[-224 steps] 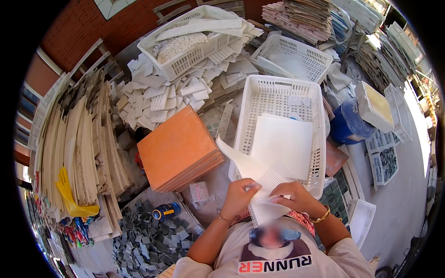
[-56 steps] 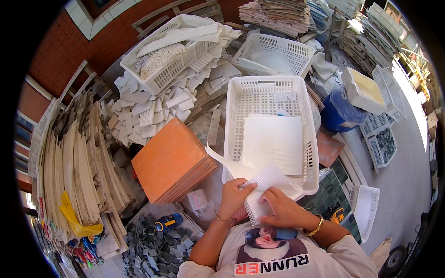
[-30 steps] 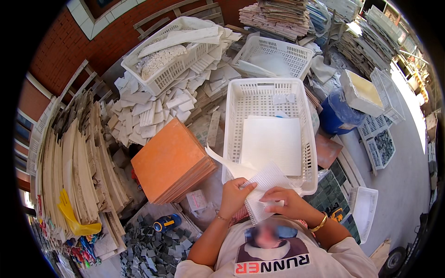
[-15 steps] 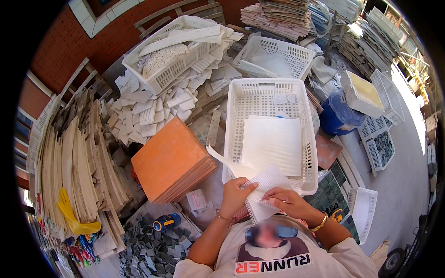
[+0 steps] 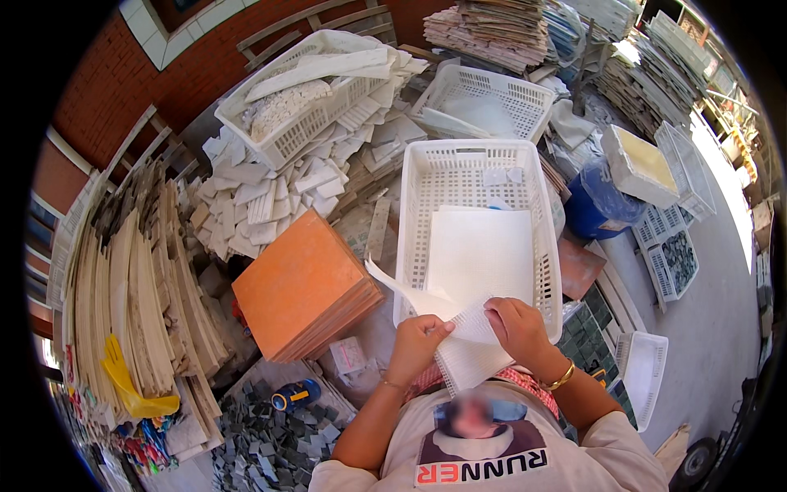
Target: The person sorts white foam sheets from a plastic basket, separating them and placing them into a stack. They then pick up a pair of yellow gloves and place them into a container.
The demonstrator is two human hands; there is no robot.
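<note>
A piece of white mesh sheet point(image 5: 469, 361) hangs in front of my shirt, over the near end of a white plastic crate point(image 5: 405, 205). My left hand point(image 5: 416, 344) pinches its left edge between thumb and fingers. My right hand point(image 5: 520, 328) has its fingers closed on the upper right edge. A curled white strip point(image 5: 398, 285) sticks out to the left beyond my left hand; whether it joins the sheet I cannot tell. Inside the crate lies a stack of white mesh sheets point(image 5: 482, 246), with small pale pieces point(image 5: 502, 175) at the far end.
Left of the crate stands a stack of orange square boards point(image 5: 299, 283). Dark tile chips point(image 5: 270, 435) and a blue-yellow tape roll point(image 5: 296, 395) lie nearer. Beyond are broken white tiles point(image 5: 270, 193) and a full crate point(image 5: 287, 152); a blue barrel point(image 5: 602, 205) stands right.
My right hand has moved up and to the right, to the sheet's upper right edge. The sheet's raised corner has come down flatter. My left hand has barely moved.
</note>
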